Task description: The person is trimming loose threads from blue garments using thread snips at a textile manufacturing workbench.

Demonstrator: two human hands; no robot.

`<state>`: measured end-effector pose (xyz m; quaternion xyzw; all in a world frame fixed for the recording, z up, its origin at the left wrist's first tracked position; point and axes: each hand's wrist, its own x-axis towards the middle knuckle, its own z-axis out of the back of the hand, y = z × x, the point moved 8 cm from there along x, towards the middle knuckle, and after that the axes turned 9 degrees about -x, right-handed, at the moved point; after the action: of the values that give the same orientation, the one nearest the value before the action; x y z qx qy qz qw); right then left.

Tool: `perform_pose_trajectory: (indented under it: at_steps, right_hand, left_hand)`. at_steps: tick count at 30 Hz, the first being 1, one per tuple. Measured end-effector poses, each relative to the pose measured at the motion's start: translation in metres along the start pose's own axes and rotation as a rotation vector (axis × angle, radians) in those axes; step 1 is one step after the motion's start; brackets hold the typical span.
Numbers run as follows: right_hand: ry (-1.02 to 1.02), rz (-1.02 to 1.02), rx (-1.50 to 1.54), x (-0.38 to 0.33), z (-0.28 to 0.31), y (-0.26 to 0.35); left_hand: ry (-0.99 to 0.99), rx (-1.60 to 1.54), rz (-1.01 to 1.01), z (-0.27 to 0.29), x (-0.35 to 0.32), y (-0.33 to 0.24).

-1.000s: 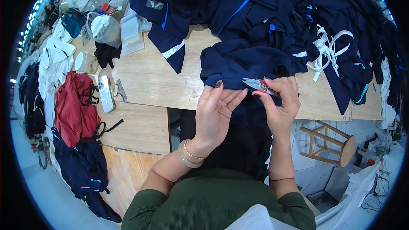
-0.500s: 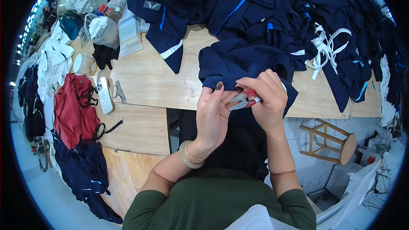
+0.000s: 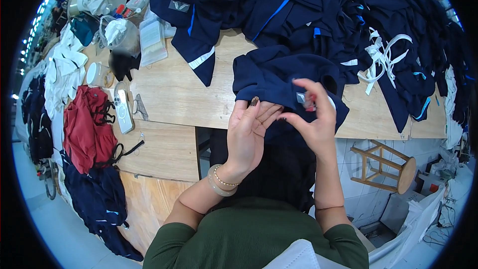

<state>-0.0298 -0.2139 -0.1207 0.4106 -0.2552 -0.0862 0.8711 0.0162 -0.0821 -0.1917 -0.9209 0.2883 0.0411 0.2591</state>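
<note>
Navy garment [image 3: 279, 77] hangs over the bench's [image 3: 174, 94] near edge. Left hand [image 3: 247, 132] is open, palm flat under the hem; right hand [image 3: 311, 119] pinches something small and blurry, just right of it.

- Small tool in right hand [image 3: 312, 119] motion-blurred; only red and grey smears, kind not tellable.
- Right fingertips smeared, grip unclear.
- Part of navy garment [image 3: 279, 77] hidden behind left hand [image 3: 249, 134] and right hand.
- Navy heap [image 3: 318, 10] cut off at top rim.
- Far-left table clutter too small to tell.
</note>
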Motion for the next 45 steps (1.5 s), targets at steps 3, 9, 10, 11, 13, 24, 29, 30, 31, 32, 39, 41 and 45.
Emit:
perform_pose_trajectory:
  at_steps: [3,9,10,11,13,24,29,30,31,32,39,41,45]
  right_hand:
    - [-0.018,-0.007,0.014,-0.010,-0.008,-0.027]
    - [-0.006,-0.454,0.781,-0.004,-0.014,-0.064]
    - [0.007,-0.538,0.887,-0.006,-0.016,-0.067]
    - [0.004,-0.542,0.886,-0.006,-0.015,-0.073]
    - [0.107,-0.566,1.049,-0.007,-0.024,-0.082]
    - [0.091,-0.600,1.152,0.001,-0.020,-0.089]
    - [0.059,-0.670,1.014,0.003,-0.026,-0.091]
    - [0.059,-0.671,1.014,0.002,-0.027,-0.093]
    - [0.128,-0.556,0.791,0.007,-0.025,-0.089]
    - [0.193,-0.439,0.567,0.011,-0.024,-0.082]
    - [-0.051,-0.243,0.093,-0.001,0.019,-0.054]
    - [-0.098,-0.108,0.053,-0.005,0.025,-0.040]
    - [-0.217,0.052,-0.162,-0.014,0.039,-0.026]
  left_hand:
    - [-0.005,0.146,-0.028,-0.008,0.003,-0.007]
    - [-0.009,0.931,-0.500,0.015,0.019,-0.066]
    - [-0.045,0.943,-0.529,0.017,0.023,-0.075]
    - [0.013,0.929,-0.520,0.013,0.026,-0.075]
    - [0.072,0.911,-0.506,-0.001,0.031,-0.072]
    - [0.371,0.468,0.208,-0.004,0.048,-0.008]
    - [0.246,0.434,0.324,0.003,0.042,0.001]
    - [0.226,0.425,0.374,0.004,0.040,0.005]
    - [0.224,0.426,0.373,0.002,0.039,0.006]
    - [0.155,0.370,0.391,0.006,0.039,0.008]
    - [0.004,0.247,0.354,0.017,0.035,0.006]
    - [0.025,0.238,0.341,0.014,0.034,0.005]
    - [0.051,0.280,0.278,0.007,0.032,0.003]
